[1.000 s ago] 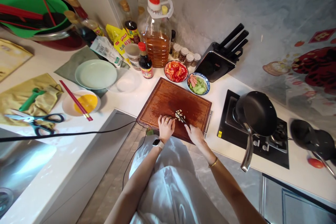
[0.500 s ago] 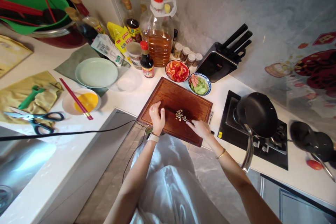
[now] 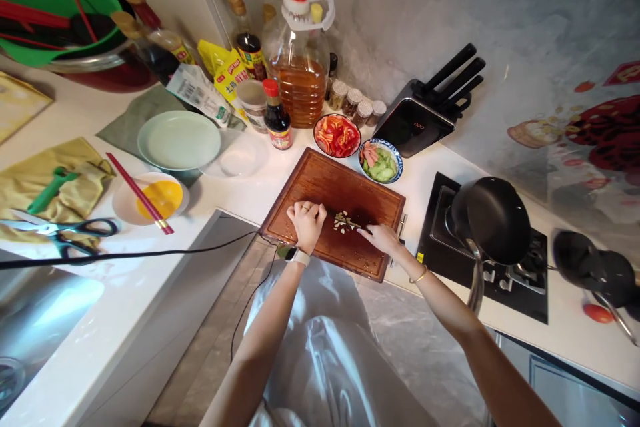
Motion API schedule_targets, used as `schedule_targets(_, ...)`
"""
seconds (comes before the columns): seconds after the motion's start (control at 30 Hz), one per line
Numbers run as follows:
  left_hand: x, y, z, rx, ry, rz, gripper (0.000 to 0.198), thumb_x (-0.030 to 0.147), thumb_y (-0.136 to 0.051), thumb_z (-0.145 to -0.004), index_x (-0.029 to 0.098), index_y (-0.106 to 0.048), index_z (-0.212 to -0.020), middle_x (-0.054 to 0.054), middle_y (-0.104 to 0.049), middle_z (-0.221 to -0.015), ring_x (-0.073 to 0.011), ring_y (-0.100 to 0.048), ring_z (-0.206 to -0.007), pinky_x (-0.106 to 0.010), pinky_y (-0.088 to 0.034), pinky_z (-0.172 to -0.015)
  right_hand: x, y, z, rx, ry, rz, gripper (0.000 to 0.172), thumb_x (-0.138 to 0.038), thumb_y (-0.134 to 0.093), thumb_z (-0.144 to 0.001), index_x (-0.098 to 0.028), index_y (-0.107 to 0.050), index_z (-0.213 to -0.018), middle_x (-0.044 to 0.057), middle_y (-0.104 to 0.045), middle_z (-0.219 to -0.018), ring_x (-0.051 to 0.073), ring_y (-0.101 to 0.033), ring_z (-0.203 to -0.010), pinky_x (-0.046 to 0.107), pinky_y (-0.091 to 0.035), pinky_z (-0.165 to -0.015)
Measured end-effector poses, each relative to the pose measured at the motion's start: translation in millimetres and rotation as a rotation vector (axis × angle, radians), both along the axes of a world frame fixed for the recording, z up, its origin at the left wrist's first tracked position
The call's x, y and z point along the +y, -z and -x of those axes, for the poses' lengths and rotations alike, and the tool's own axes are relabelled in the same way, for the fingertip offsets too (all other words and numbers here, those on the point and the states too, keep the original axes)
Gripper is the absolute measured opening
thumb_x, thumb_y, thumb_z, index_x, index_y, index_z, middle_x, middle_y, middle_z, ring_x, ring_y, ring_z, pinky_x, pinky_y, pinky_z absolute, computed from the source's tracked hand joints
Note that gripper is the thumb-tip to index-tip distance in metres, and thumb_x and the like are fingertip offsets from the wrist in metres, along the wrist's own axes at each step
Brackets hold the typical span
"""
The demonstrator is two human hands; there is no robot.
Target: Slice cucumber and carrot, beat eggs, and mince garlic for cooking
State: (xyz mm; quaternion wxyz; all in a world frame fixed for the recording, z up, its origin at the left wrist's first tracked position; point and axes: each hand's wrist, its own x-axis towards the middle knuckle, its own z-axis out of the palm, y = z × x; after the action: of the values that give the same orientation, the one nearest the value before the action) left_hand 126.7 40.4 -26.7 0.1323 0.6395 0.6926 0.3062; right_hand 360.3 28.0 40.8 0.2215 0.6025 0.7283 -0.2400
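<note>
My right hand [image 3: 381, 239] grips a kitchen knife [image 3: 354, 224] by its handle, low over the right half of the wooden cutting board [image 3: 345, 180]. Small pale chopped pieces [image 3: 343, 219], perhaps garlic, lie in a little heap by the blade. To the left of the heap is my left hand [image 3: 307, 223], its fingers curled in over the board. What those fingers hold, if anything, is hidden. Just behind the board stand a bowl of sliced red peppers [image 3: 337, 135] and a patterned bowl with green slices and pink pieces [image 3: 380, 161].
A black wok [image 3: 493, 220] sits on the gas hob [image 3: 435, 240] at right. Behind the board are a knife block [image 3: 415, 120], an oil jug [image 3: 300, 90] and a sauce bottle [image 3: 277, 120]. At left are a plate [image 3: 179, 140], an egg bowl with chopsticks [image 3: 125, 203] and scissors [image 3: 65, 230].
My left hand has shifted a little right, toward the chopped pieces, and its fingers have curled in. The knife has tilted slightly in my right hand. The view has moved a little.
</note>
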Motion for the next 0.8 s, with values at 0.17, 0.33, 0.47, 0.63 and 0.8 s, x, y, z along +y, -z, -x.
schedule_targets(0.17,8.2,2.7,6.5,-0.006,-0.007,0.006,0.035,0.033,-0.049,-0.095,0.021,-0.063,-0.065,-0.007,-0.069,-0.079,-0.027,-0.056,-0.093,-0.048,-0.032,-0.089,12.5,-6.6,-3.7,0.041,-0.008,-0.025,0.067,-0.069,-0.028,-0.095,-0.02,-0.075,-0.093,0.012,-0.077,-0.091,0.024,-0.073,-0.087,0.026,-0.047,-0.071)
schedule_targets(0.33,13.4,3.6,2.3,-0.018,-0.013,0.011,0.032,0.031,-0.049,-0.094,0.021,-0.065,-0.068,-0.008,-0.069,-0.081,-0.0277,-0.055,-0.095,-0.049,-0.03,-0.093,19.9,0.0,-1.2,0.015,-0.02,0.0,0.062,-0.065,-0.031,-0.097,-0.02,-0.075,-0.096,0.012,-0.077,-0.093,0.025,-0.073,-0.09,0.026,-0.048,-0.073)
schedule_targets(0.47,18.1,3.0,-0.4,-0.016,-0.016,0.007,0.03,0.03,-0.05,-0.093,0.021,-0.062,-0.067,-0.008,-0.07,-0.082,-0.0277,-0.055,-0.095,-0.049,-0.031,-0.092,20.5,1.7,-4.6,0.043,-0.004,-0.011,0.065,-0.067,-0.029,-0.096,-0.021,-0.075,-0.094,0.011,-0.077,-0.092,0.024,-0.073,-0.089,0.026,-0.048,-0.073)
schedule_targets(0.63,21.1,3.5,-1.3,-0.008,-0.026,-0.009,0.029,0.028,-0.052,-0.093,0.021,-0.061,-0.067,-0.007,-0.07,-0.081,-0.0279,-0.056,-0.094,-0.048,-0.031,-0.092,32.4,3.7,-9.7,0.045,-0.058,-0.043,0.062,-0.065,-0.031,-0.097,-0.021,-0.074,-0.099,0.011,-0.077,-0.094,0.024,-0.073,-0.09,0.026,-0.047,-0.074)
schedule_targets(0.8,21.8,-0.4,-2.2,-0.005,0.004,0.006,0.031,0.03,-0.05,-0.094,0.021,-0.062,-0.068,-0.007,-0.07,-0.082,-0.0277,-0.056,-0.095,-0.049,-0.03,-0.092,31.4,2.4,-10.0,0.05,-0.057,-0.043,0.058,-0.062,-0.032,-0.098,-0.022,-0.074,-0.098,0.01,-0.077,-0.093,0.023,-0.073,-0.09,0.025,-0.047,-0.072)
